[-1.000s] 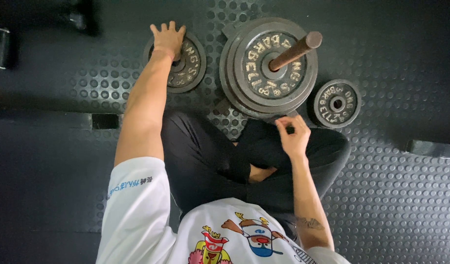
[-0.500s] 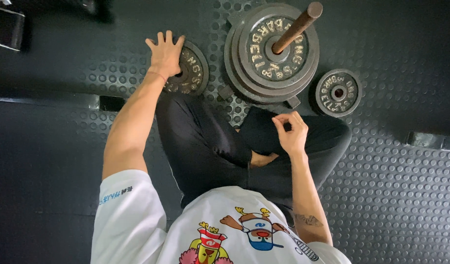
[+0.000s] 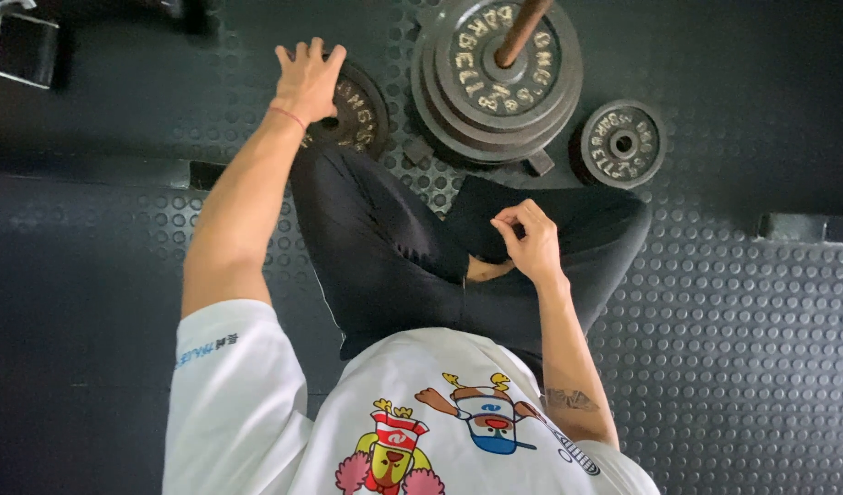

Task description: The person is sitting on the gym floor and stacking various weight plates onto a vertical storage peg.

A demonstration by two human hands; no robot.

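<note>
Head view: left hand [image 3: 309, 81], fingers spread, lies flat on a small iron plate [image 3: 353, 115] left of the loaded bar [image 3: 520, 32] (heavy, rigid; best gripped by its rim), right hand [image 3: 529, 240] empty, loosely curled.

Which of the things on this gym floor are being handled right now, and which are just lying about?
In hand:
- left hand, flat on the weight plate lying by the knee
- right hand, loosely curled over the crossed legs, holding nothing

Lying about:
- stack of plates with a bar through it
- small plate to its right
- metal frame, top left corner
</note>
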